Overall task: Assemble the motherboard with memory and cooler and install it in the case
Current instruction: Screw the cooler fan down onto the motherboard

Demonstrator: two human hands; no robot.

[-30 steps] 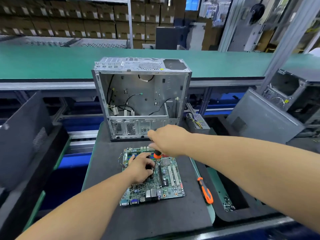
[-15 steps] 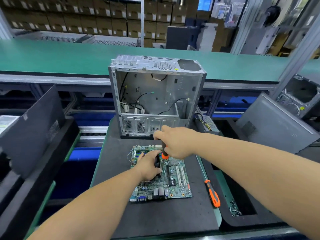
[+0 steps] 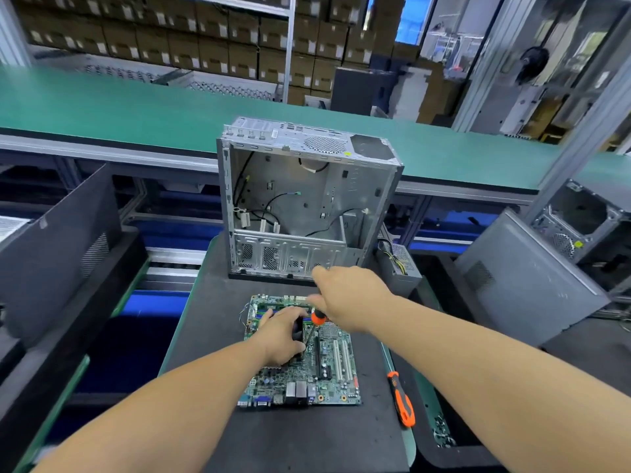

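A green motherboard point(image 3: 329, 377) lies flat on the dark mat point(image 3: 290, 435) in front of me. My left hand point(image 3: 281, 336) rests over a black cooler point(image 3: 297, 331) on the board, fingers curled round it. My right hand point(image 3: 351, 298) grips an orange-and-black screwdriver point(image 3: 317, 319), whose shaft points down at the board beside the cooler. Behind the board stands the open metal case point(image 3: 307, 199), its inside bare except for loose cables. Most of the cooler is hidden under my left hand.
A second orange screwdriver point(image 3: 401, 399) lies on the mat right of the board. A power supply point(image 3: 397, 264) sits right of the case. A grey side panel point(image 3: 526, 285) leans at right, a black panel point(image 3: 58, 240) at left. A tray with screws point(image 3: 442, 431) is at lower right.
The view has shifted a little; the case and board now sit nearer the middle. Both hands stay on the cooler and the screwdriver at the same spot on the board.
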